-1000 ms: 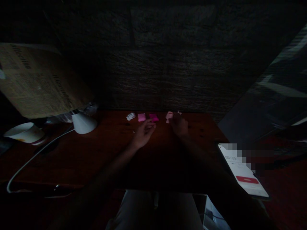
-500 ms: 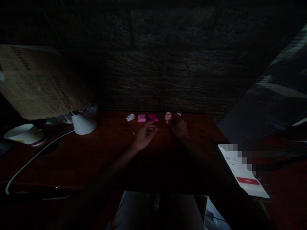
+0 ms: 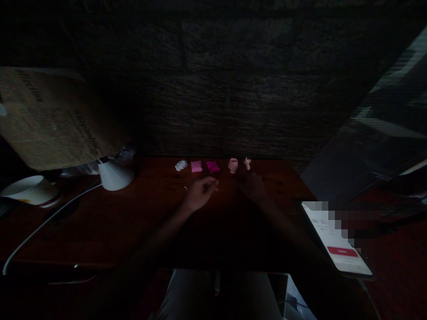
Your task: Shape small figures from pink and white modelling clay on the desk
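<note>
My left hand (image 3: pixel 201 194) is just over the tabletop, in front of a bright magenta square piece (image 3: pixel 213 166). Its fingers are loosely bent, apart from the thumb, and nothing shows in them. Dark and partly shadowed, my right hand (image 3: pixel 252 186) is in front of a pale pink cup-shaped piece (image 3: pixel 233 165) and a smaller pale pink piece (image 3: pixel 247 163) with a narrow stem. Its fingers point left, without a visible object in them. Left of the magenta piece lie a light pink square (image 3: pixel 196 166) and a crumpled white lump (image 3: pixel 181 166).
A white paper cup (image 3: pixel 30 190) and a white cone-shaped object (image 3: pixel 115 176) with a cable (image 3: pixel 50 226) stand at left, near a printed brown paper bag (image 3: pixel 53 120). A lit phone (image 3: pixel 330 235) lies at the right edge. A brick wall (image 3: pixel 213 89) rises behind the wooden table (image 3: pixel 140 213).
My right hand has drawn back toward me from the pale pink pieces, which now show more fully. My left hand has moved back from the magenta piece, and its fingers are more bent.
</note>
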